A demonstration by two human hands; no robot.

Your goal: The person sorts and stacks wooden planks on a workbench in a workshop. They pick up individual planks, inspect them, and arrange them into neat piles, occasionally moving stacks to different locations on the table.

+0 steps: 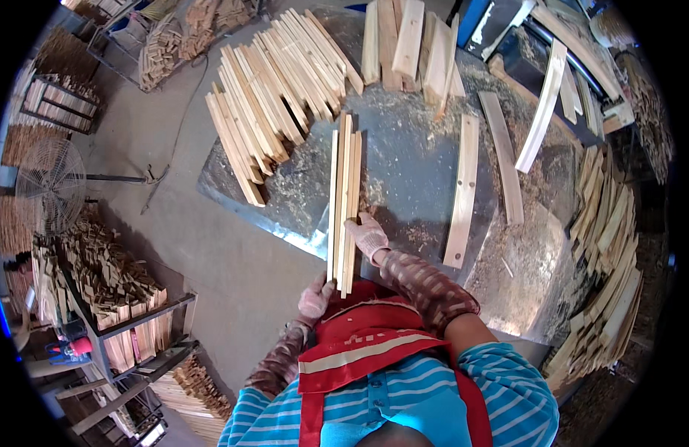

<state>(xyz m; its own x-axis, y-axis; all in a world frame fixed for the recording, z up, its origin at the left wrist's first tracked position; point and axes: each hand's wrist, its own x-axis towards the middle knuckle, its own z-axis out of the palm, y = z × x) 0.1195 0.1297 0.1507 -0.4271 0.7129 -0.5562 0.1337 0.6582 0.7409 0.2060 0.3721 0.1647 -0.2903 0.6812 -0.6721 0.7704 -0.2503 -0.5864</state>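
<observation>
Left hand (314, 298): gloved, closed on the near end of a bundle of wooden slats (344, 201), at the bundle's lower left corner.

Right hand (367, 237): gloved, pressed flat against the bundle's right edge a little farther along; fingers wrap the side, so it is gripping rather than resting. It sits higher up the bundle than the left hand.

Bundle of wooden slats: several thin pale strips held edge to edge, long axis running straight away from the person, near end at the hands, far end out over the worktop (411, 171).

Worktop: grey metal sheet, dusted with sawdust, bare patch just right of the hands; its left edge falls off to the concrete floor (188, 223).

Beyond and left of the bundle's far end: fanned stack of slats (273, 89), close to the tip but apart from it.

Right of the right hand: single curved slat (462, 190) lying roughly parallel to the bundle, open surface between; a second loose slat (502, 156) past it.

Far right: heaped slat offcuts (608, 253) along the edge.

Well left, on the floor: standing fan (50, 182) and a rack of short wood pieces (110, 276).
</observation>
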